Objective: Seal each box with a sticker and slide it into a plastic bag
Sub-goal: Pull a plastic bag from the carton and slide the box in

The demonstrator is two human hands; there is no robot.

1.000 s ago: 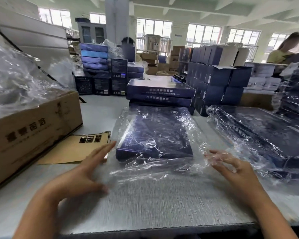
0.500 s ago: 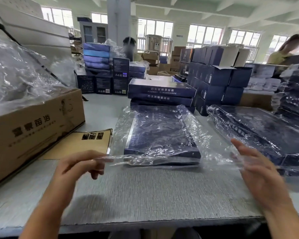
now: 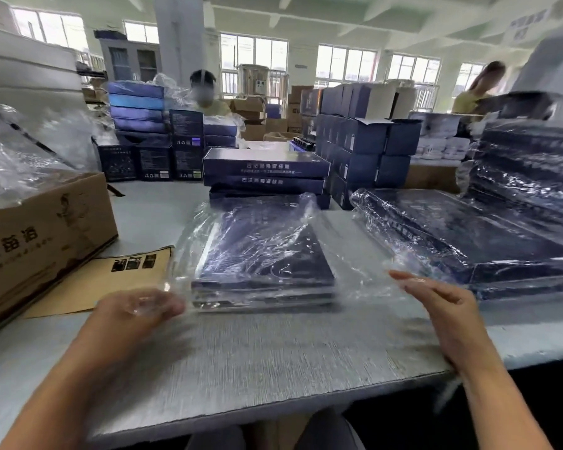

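Stiff, prob light box (image 3: pixel 267 254) in thin, slippery bag (image 3: pixel 355 254). L hand (image 3: pixel 137 311) fingers curl on film left of box; R hand (image 3: pixel 442 306) fingers straight, touching film right of it. Best grip: box edges thru film.

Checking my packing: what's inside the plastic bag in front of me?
A dark blue box lies flat inside the plastic bag. Crinkled, glaring film hides whether a sticker seals it.
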